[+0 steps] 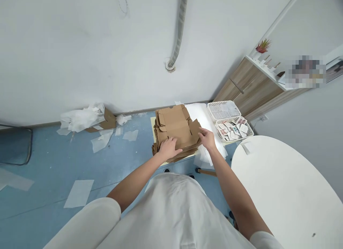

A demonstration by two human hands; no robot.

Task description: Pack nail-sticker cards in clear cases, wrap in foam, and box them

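A stack of flattened brown cardboard boxes (175,129) lies on a low table in front of me. My left hand (168,148) rests on the near left part of the top box, fingers spread and thumb apart. At the near right corner, my right hand (207,138) pinches a raised side flap (195,128) of the top box between thumb and fingers. White packing sheets (206,122) lie just right of the stack and hang over the near edge.
Two white baskets stand at the right: one with clear packets (224,109), one with small printed cards (233,130). A round white table (286,184) is at right. Paper scraps (79,193) and a cardboard box (107,120) with white wrapping lie on the blue floor.
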